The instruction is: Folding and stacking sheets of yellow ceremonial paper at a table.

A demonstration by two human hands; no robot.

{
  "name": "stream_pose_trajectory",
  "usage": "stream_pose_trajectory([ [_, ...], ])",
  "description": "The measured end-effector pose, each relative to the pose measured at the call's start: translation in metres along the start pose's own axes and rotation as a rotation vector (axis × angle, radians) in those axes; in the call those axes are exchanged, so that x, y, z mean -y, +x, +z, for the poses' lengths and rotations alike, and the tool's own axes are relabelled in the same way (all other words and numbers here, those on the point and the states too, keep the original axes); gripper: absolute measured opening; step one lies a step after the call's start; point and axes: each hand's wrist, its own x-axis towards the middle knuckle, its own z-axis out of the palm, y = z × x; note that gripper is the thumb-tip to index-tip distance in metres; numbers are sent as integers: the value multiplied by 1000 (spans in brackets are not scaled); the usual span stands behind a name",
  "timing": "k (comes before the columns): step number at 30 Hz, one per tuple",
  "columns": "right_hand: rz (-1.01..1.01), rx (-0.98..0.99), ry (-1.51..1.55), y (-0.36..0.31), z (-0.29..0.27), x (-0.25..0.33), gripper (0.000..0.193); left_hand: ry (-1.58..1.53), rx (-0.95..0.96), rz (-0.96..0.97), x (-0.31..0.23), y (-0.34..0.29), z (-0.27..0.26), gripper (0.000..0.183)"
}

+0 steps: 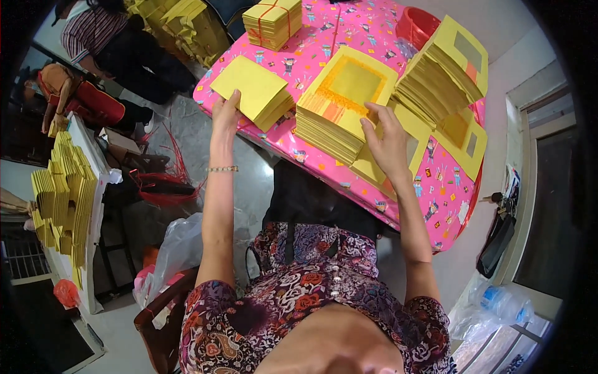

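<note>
My left hand [226,113] is at the left edge of a stack of plain yellow paper [254,87], thumb against its corner and fingers partly hidden behind it. Beside this stack stands a taller stack of yellow joss paper [330,115], its top sheet printed with an orange border around a dull square. My right hand [387,140] is at that stack's right side, thumb and fingers apart, fingertips near its top edge. Under my right forearm and behind the hand lie more yellow sheets [411,128]. A leaning, fanned pile of yellow paper [436,81] rises farther right.
A pink patterned cover [361,28] lies over the table. On it are a red-tied yellow bundle [272,25] and a red basin [418,26]. To the left, a white table [93,187] bears yellow stacks; two people [118,50] are beyond. Red strings [168,181] litter the floor.
</note>
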Motion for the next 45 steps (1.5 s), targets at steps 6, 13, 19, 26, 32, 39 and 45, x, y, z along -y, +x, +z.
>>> stream_pose_trajectory([
  [6, -4, 15, -17, -4, 4, -6, 27, 0, 31, -39, 19, 10, -10, 34],
  [13, -4, 22, -56, -4, 3, -7, 23, 105, 9, -79, 39, 15, -16, 33],
  [19, -25, 29, -70, -1, 5, -1, 18, 564, -100, 104, 47, 38, -44, 42],
  [26, -41, 15, -98, -4, 4, -9, 18, 1343, -517, 390, 28, 6, 7, 70],
  [32, -113, 124, -127, -3, -6, -4, 32, 1431, 20, 870, 18, 12, 11, 73],
  [39, -140, 96, -174, -7, -4, -10, 34, 1472, 244, 713, 41, 26, 17, 70],
  [45, -151, 33, -151, -7, 1, -10, 25, 1425, 167, 748, 54, 28, 13, 67],
])
